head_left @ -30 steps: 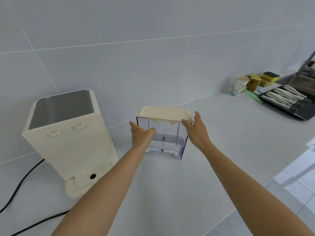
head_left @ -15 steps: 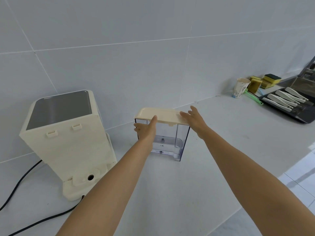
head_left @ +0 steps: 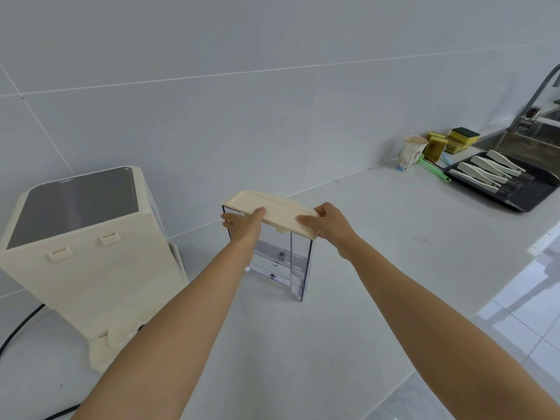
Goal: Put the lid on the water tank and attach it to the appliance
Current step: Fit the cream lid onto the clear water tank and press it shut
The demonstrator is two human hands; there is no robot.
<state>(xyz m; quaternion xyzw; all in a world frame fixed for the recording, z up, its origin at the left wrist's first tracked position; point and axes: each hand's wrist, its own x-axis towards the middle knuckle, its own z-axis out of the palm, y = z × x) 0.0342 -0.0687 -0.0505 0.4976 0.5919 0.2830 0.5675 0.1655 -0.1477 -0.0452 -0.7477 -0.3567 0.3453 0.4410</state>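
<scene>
A clear plastic water tank [head_left: 280,262] stands upright on the white counter [head_left: 378,253]. A cream lid [head_left: 272,207] lies on its top. My left hand [head_left: 244,227] grips the lid's left end, thumb on top. My right hand [head_left: 328,222] holds the lid's right end, fingers curled over its edge. The cream appliance [head_left: 88,259] stands to the left with its back facing me, two small hooks near its top and a port at its base.
A black power cord [head_left: 21,325] runs off the appliance to the left. At the far right sit a paper cup [head_left: 412,153], yellow sponges [head_left: 454,140], a green brush and a dark tray [head_left: 521,198] with several white-handled utensils. The counter's front edge drops to the floor at lower right.
Both hands moved from the tank's sides onto the lid, then closed around its two ends. The lid now sits lower on the tank.
</scene>
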